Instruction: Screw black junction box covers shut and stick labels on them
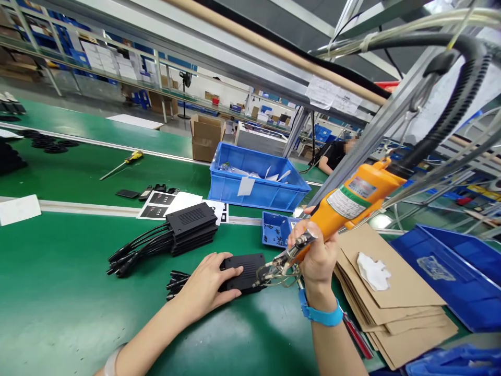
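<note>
My right hand [315, 256] is wrapped round an orange electric screwdriver [348, 196], which hangs from a black ribbed hose. Its metal nose and thin tubes reach down to the right end of a flat black plastic case [247, 266]; whether the bit touches a screw there is hidden. My left hand [213, 282] grips the case from its left side, fingers on top and thumb along the near edge. Black cables [178, 282] stick out left from under that hand. Beyond it lies a stack of similar cases [193, 224] with cables [136, 250] trailing left.
A small blue tray [270, 241] of dark small parts stands behind my hands, with a large blue bin [250, 196] farther back. Cardboard sheets [391, 297] and another blue bin [462, 271] are at right. A yellow-handled screwdriver [133, 156] lies at left. A person [332, 156] sits beyond.
</note>
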Tool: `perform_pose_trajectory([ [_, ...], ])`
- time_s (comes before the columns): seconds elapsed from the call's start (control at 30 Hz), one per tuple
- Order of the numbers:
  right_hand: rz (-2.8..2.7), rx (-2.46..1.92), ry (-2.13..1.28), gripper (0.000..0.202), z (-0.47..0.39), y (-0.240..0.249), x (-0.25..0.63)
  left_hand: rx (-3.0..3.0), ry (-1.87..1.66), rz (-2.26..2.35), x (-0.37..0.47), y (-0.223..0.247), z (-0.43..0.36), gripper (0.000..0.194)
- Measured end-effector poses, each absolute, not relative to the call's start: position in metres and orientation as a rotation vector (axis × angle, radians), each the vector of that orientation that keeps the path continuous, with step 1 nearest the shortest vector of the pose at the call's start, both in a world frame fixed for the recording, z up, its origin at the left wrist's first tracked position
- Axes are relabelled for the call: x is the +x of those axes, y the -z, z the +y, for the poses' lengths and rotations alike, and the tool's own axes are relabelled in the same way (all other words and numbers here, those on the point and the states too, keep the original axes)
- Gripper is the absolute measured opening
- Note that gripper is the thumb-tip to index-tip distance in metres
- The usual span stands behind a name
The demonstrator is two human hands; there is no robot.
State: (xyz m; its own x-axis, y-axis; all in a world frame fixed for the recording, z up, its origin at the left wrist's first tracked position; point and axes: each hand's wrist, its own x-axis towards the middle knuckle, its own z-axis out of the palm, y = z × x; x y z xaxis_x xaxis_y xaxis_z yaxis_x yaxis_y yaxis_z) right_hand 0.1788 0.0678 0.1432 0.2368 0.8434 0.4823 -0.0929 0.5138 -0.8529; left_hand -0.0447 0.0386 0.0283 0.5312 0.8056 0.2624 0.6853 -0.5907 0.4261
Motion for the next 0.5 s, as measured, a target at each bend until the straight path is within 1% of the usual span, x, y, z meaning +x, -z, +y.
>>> perform_pose_trajectory([
  [0.13, -1.149, -0.724, -0.801, 0.024, 0.064, -0.144, 0.18, 2.499, -0.6, 1.26, -0.045, -0.028, 0.039, 0.044],
  [0.23, -1.141, -0.721, -0.816, 0.026, 0.065, -0.163, 0.182, 2.505, -0.555, 1.272, -0.047, -0.031, 0.038, 0.045],
  [0.3, -1.132, -0.71, -0.776, 0.034, 0.07, -0.185, 0.183, 2.514, -0.521, 1.281, -0.047, -0.035, 0.037, 0.051],
  [0.43, -1.127, -0.686, -0.704, 0.059, 0.088, -0.221, 0.182, 2.508, -0.464, 1.297, -0.048, -0.042, 0.034, 0.061],
  [0.5, -1.144, -0.704, -0.691, 0.062, 0.1, -0.223, 0.179, 2.494, -0.45, 1.295, -0.049, -0.042, 0.034, 0.061],
])
